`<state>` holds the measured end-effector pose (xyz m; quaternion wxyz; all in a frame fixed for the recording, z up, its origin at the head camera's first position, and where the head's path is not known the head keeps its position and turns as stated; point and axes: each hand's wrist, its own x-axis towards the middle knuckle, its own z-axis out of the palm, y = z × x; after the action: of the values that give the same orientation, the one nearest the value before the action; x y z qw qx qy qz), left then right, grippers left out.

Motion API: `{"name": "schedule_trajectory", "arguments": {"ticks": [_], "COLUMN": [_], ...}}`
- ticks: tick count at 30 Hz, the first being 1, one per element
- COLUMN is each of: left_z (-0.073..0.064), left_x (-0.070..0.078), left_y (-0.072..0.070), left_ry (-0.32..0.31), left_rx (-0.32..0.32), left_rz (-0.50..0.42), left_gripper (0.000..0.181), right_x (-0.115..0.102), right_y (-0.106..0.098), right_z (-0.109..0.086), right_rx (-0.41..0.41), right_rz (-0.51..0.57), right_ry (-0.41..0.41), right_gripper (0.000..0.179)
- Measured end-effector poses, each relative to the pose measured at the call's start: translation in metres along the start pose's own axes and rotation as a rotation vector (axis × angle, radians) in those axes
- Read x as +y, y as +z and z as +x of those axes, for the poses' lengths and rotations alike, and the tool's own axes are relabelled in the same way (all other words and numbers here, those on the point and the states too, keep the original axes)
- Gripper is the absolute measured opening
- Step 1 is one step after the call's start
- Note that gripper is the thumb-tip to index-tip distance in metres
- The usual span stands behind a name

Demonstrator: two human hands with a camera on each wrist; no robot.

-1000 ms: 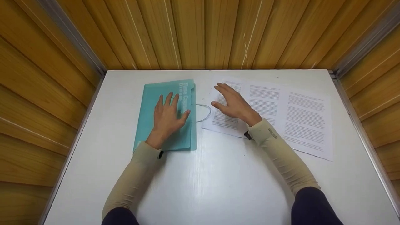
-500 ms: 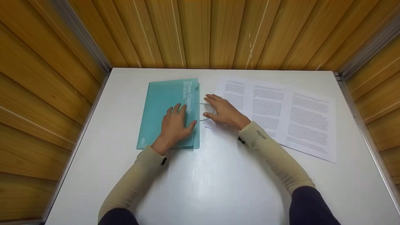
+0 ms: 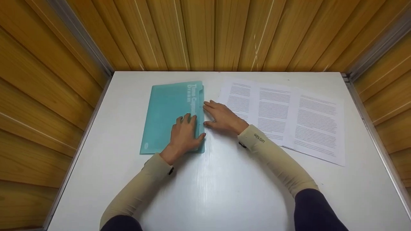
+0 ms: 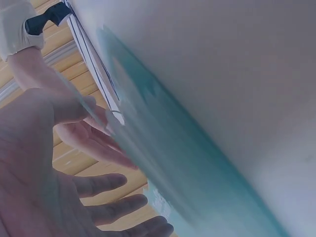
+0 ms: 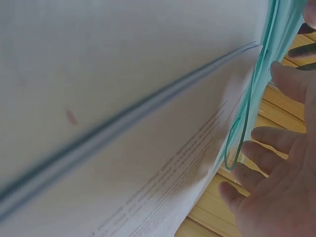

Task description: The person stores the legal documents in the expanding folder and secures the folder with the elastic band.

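Observation:
A translucent teal document folder with white lettering lies flat on the white table. Over its lower right part is my left hand, fingers loosely bent and thumb at the folder's right edge; whether the fingertips press on it is hard to tell. My right hand is at the folder's right edge, its fingers spread and pointing left. In the right wrist view, a thin teal elastic cord loops from the folder close to these fingertips, not visibly pinched. The head view has the cord hidden by the right hand.
Printed sheets lie side by side to the right of the folder, the leftmost partly under my right hand. The white table ends at a wood-panelled wall at the back, with more panels at both sides.
My right hand has come left and down from above the sheets to the folder's edge, covering the cord loop. My left hand has slid down and right over the folder.

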<state>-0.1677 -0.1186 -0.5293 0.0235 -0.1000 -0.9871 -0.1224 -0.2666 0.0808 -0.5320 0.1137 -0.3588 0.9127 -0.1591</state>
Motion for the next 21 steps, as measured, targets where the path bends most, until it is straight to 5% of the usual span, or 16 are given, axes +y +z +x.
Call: {"name": "schedule_trajectory", "arguments": {"ticks": [21], "left_z": [0.008], "left_x": [0.0066], "left_y": [0.0037], "left_ry": [-0.04], "left_rx": [0.022], "left_rz": [0.013], "left_gripper": [0.045], "right_x": [-0.001], "right_y": [0.0081], "right_z": [0.0039], "right_rx": [-0.046], "right_rz": [0.0], "right_ry": [-0.011], "right_gripper": [0.079]}}
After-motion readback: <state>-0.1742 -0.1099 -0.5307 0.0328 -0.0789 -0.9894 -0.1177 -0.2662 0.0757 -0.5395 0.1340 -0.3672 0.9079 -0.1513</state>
